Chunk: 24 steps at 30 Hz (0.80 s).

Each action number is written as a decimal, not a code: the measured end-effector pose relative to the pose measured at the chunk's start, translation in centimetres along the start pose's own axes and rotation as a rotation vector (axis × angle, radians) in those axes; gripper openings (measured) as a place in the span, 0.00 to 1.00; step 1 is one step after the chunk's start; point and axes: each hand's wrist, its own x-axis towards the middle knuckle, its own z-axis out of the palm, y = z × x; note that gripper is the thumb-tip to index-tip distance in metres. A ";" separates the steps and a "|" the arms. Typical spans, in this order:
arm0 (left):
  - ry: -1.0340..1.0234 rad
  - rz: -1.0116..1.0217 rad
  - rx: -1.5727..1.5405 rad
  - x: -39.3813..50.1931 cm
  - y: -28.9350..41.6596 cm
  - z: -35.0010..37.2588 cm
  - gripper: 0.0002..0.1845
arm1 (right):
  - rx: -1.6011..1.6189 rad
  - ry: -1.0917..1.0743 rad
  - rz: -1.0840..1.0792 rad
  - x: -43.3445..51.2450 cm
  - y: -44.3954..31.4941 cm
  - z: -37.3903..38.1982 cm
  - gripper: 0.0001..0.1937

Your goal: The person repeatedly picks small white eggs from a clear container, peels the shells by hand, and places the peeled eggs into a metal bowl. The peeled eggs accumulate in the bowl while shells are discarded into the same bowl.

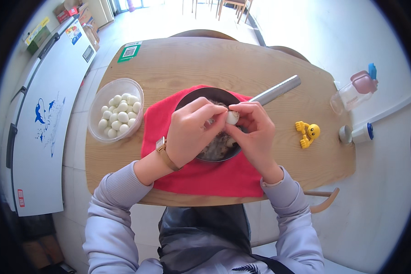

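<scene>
Both hands meet over a dark pan [212, 158] that rests on a red cloth [205, 181]. Between their fingertips is a small egg [232, 117], white with some speckled shell at its edge. My left hand [195, 130], with a wristwatch below it, touches the egg's left side with thumb and forefinger. My right hand [255, 128] grips the egg from the right. Inside the pan lie shell pieces and what looks like liquid, partly hidden by the hands. To the left, a clear plastic tub [91, 120] holds many peeled white eggs [123, 117].
The pan's metal handle [277, 89] points to the back right. A yellow smiling toy figure [309, 133], a small metal cup [345, 134], a white container with a blue lid [362, 133] and a clear jug with a pink lid [354, 90] stand right. A chest freezer [49, 113] is left.
</scene>
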 end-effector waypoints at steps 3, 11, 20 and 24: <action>0.025 0.060 0.061 0.3 -0.3 -0.1 0.06 | 0.008 -0.020 0.018 0.1 -0.1 -0.1 0.19; 0.129 0.022 0.040 1.1 0.0 -0.7 0.07 | 0.454 -0.060 0.218 0.7 -1.0 -0.8 0.24; 0.106 -0.028 0.089 1.8 0.8 -2.1 0.05 | 0.397 -0.043 0.272 0.7 -1.1 -1.2 0.17; 0.141 -0.017 0.130 2.5 0.4 -2.9 0.04 | 0.374 -0.026 0.310 1.0 -1.1 -1.4 0.15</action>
